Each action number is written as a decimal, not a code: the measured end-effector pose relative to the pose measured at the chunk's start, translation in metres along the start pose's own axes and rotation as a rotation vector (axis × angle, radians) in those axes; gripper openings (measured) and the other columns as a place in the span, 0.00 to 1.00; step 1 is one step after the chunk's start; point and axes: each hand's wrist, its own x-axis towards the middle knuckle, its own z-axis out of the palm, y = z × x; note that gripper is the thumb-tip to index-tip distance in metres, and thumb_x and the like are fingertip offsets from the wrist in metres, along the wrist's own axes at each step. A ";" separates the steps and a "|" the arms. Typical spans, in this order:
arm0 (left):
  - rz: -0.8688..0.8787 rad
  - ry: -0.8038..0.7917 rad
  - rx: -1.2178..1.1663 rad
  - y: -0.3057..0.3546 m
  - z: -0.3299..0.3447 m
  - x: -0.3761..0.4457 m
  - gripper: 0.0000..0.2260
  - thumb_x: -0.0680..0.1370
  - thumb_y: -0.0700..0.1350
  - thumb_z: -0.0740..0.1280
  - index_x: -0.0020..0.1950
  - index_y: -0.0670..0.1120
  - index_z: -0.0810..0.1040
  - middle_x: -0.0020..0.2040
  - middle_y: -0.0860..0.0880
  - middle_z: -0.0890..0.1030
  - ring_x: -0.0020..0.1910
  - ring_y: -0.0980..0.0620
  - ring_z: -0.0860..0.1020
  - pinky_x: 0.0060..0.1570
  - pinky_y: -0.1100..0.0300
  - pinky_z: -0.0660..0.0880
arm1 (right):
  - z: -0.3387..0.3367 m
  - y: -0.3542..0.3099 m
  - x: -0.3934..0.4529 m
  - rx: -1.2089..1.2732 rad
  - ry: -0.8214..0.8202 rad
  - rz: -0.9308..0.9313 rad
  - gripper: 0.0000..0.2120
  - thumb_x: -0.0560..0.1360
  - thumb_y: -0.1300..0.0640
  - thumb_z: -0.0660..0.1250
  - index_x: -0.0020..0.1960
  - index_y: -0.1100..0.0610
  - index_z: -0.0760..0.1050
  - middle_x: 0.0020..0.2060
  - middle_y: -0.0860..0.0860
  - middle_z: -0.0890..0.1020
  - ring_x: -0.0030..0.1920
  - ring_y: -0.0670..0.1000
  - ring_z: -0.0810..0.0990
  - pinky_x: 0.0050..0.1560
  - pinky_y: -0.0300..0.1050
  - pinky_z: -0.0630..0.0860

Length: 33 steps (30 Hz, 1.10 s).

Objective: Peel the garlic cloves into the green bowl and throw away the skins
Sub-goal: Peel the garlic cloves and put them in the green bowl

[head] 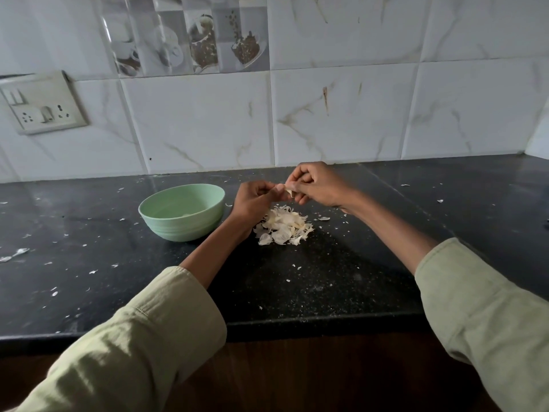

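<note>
A pale green bowl stands on the black counter, left of centre. Just right of it lies a heap of white garlic skins. Above the heap my left hand and my right hand meet, both pinching a small garlic clove between their fingertips. A strip of skin hangs from the clove. The clove is mostly hidden by my fingers. What lies inside the bowl is hard to make out.
Small flakes of skin are scattered across the black counter. A tiled wall rises behind it, with a switch and socket plate at the left. The counter's front edge runs above a brown cabinet.
</note>
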 end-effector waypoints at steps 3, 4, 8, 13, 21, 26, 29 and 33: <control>-0.018 0.019 0.025 -0.001 -0.001 0.003 0.07 0.82 0.45 0.71 0.51 0.41 0.84 0.42 0.50 0.87 0.34 0.61 0.81 0.34 0.66 0.75 | -0.001 0.000 -0.001 -0.006 0.015 -0.033 0.11 0.75 0.59 0.78 0.52 0.63 0.81 0.41 0.55 0.87 0.37 0.48 0.85 0.43 0.42 0.84; -0.016 0.025 0.031 -0.001 -0.001 0.002 0.07 0.82 0.45 0.71 0.51 0.41 0.84 0.42 0.49 0.87 0.34 0.61 0.80 0.33 0.66 0.74 | -0.002 0.000 -0.001 -0.012 0.029 -0.039 0.11 0.74 0.59 0.79 0.52 0.63 0.82 0.40 0.55 0.87 0.37 0.48 0.86 0.42 0.42 0.84; 0.032 0.024 0.037 0.001 0.000 0.000 0.08 0.82 0.42 0.71 0.52 0.36 0.83 0.45 0.43 0.87 0.33 0.62 0.80 0.35 0.69 0.73 | 0.000 0.002 0.001 -0.012 0.042 -0.040 0.05 0.76 0.63 0.76 0.51 0.62 0.84 0.39 0.56 0.87 0.37 0.48 0.87 0.42 0.40 0.84; 0.045 0.014 0.053 0.002 -0.002 0.001 0.07 0.81 0.41 0.72 0.53 0.36 0.82 0.46 0.43 0.88 0.39 0.60 0.83 0.39 0.69 0.74 | 0.000 0.004 0.002 0.026 0.026 -0.016 0.07 0.77 0.64 0.75 0.54 0.64 0.84 0.41 0.58 0.87 0.39 0.49 0.87 0.43 0.40 0.84; 0.045 -0.031 0.073 0.004 -0.001 0.001 0.04 0.82 0.41 0.71 0.48 0.44 0.82 0.43 0.49 0.87 0.40 0.60 0.81 0.47 0.61 0.77 | 0.000 0.006 0.004 0.291 -0.011 0.209 0.05 0.78 0.60 0.75 0.53 0.60 0.84 0.45 0.56 0.86 0.41 0.47 0.82 0.43 0.39 0.81; 0.046 -0.035 0.086 0.005 0.000 0.000 0.04 0.83 0.42 0.70 0.49 0.45 0.82 0.43 0.50 0.86 0.38 0.63 0.80 0.44 0.65 0.75 | 0.007 0.006 0.004 0.410 0.023 0.265 0.08 0.79 0.62 0.73 0.56 0.64 0.82 0.43 0.56 0.84 0.39 0.47 0.80 0.41 0.38 0.81; 0.035 -0.028 0.101 0.005 0.000 0.001 0.05 0.83 0.44 0.69 0.51 0.44 0.83 0.44 0.49 0.87 0.41 0.59 0.81 0.46 0.61 0.76 | 0.008 0.006 0.005 0.389 0.062 0.241 0.06 0.78 0.63 0.73 0.54 0.62 0.82 0.47 0.58 0.85 0.41 0.48 0.81 0.44 0.40 0.81; 0.008 -0.014 0.105 0.004 0.001 0.003 0.07 0.83 0.46 0.68 0.51 0.44 0.83 0.46 0.47 0.88 0.46 0.52 0.83 0.48 0.55 0.75 | 0.009 0.004 0.003 0.305 0.116 0.150 0.06 0.79 0.65 0.71 0.54 0.61 0.83 0.49 0.60 0.86 0.40 0.46 0.82 0.43 0.39 0.82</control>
